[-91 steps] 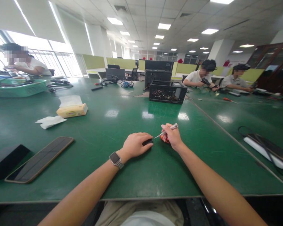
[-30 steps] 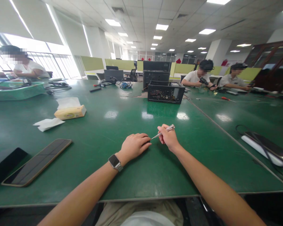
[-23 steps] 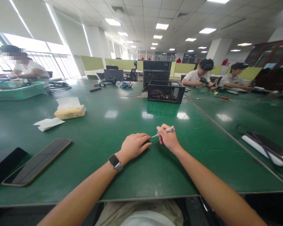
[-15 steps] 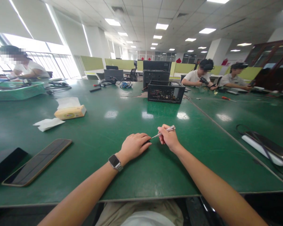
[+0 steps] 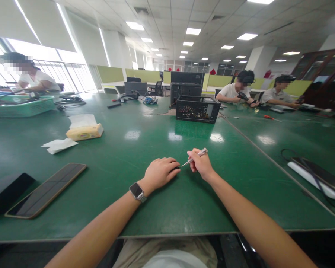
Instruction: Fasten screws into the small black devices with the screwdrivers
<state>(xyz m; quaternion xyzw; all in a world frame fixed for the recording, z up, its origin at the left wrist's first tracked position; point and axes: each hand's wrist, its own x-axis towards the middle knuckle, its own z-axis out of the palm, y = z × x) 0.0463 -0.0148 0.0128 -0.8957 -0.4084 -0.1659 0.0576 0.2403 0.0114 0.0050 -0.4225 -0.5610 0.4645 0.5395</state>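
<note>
My left hand (image 5: 161, 172), with a watch (image 5: 137, 192) at its wrist, rests low on the green table (image 5: 123, 156). Its fingers close around a small dark object that is mostly hidden beneath them; I cannot make out what it is. Just to the right, my right hand (image 5: 199, 163) holds a slim silver screwdriver (image 5: 195, 156) like a pen. The tool slants down to the left, and its thin tip is beside the left fingertips. Whether that tip touches the dark object is too small to tell.
At left lie a phone (image 5: 47, 191), a black box-like object (image 5: 8, 193), a tissue pack (image 5: 85, 131) and a loose tissue (image 5: 60, 145). A black metal case (image 5: 197, 109) stands ahead. A white device with a cable (image 5: 314, 180) is at right. Several people sit around the table.
The screwdriver tip has drawn back slightly from the left fingertips. Both hands keep nearly the same place and grip; the whole view has shifted a little.
</note>
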